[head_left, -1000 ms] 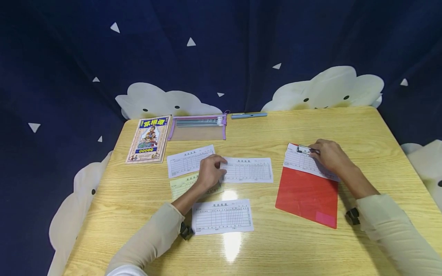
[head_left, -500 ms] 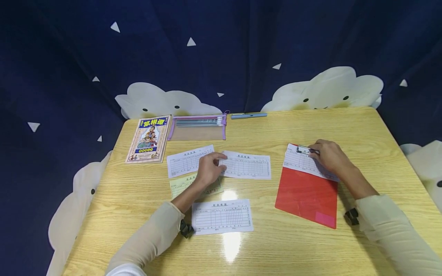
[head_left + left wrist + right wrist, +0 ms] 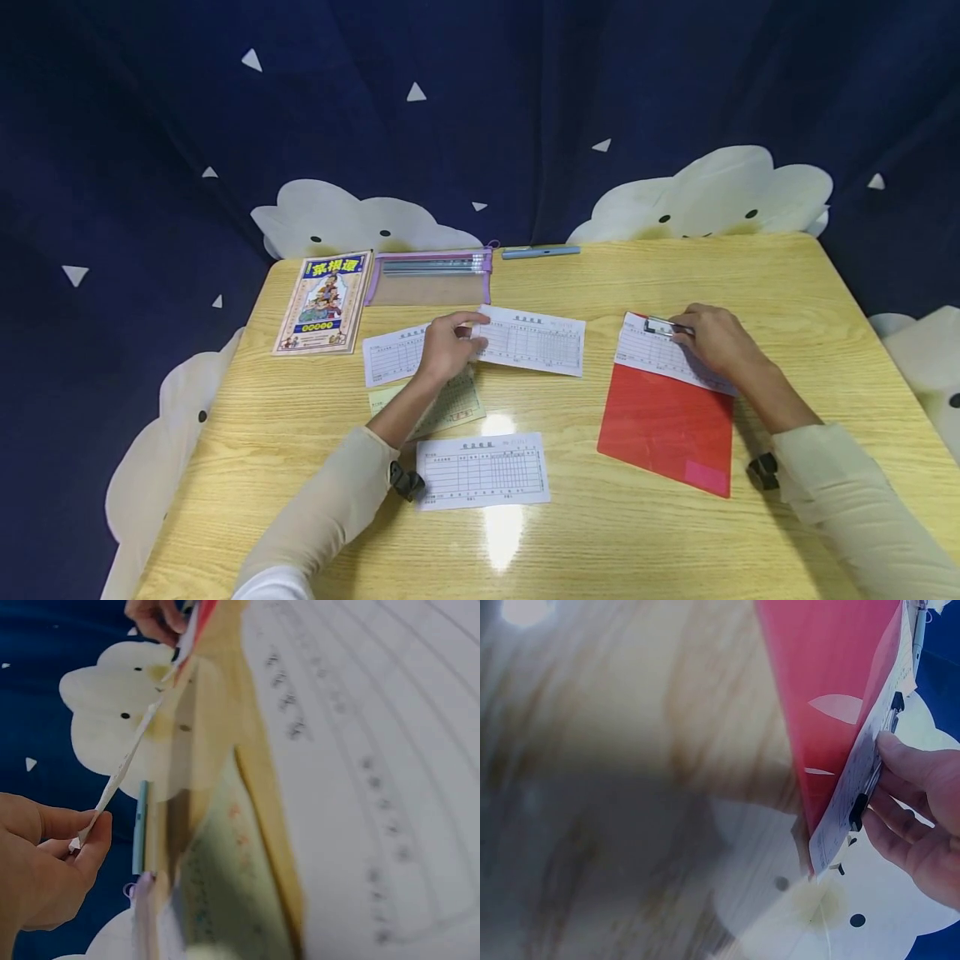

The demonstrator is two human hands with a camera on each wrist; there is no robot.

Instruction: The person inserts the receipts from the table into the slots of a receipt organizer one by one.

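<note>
In the head view my left hand [image 3: 444, 352] pinches the left edge of a white receipt slip [image 3: 536, 340] between thumb and fingers. The left wrist view shows this slip edge-on, raised off the table. My right hand [image 3: 712, 335] grips the metal clip [image 3: 660, 326] at the top of a red folder [image 3: 667, 421]; its black ends show in the right wrist view. Under the clip lies another white receipt [image 3: 654, 350], across the folder's upper part. Beneath the left hand and forearm are a white slip [image 3: 386, 360] and a yellow slip [image 3: 457, 408], both partly hidden.
Nearer the front edge lies one more white slip [image 3: 483, 472], beside the left wrist. Along the back are a comic-covered book [image 3: 322, 304], a purple-edged zip pouch [image 3: 431, 287] holding pencil-like sticks, and a blue pen [image 3: 542, 252]. A dark curtain [image 3: 480, 108] hangs behind the table.
My left hand has lifted the white slip and moved it slightly away from me, toward the back, uncovering more of the yellow slip. The right hand and red folder have stayed put.
</note>
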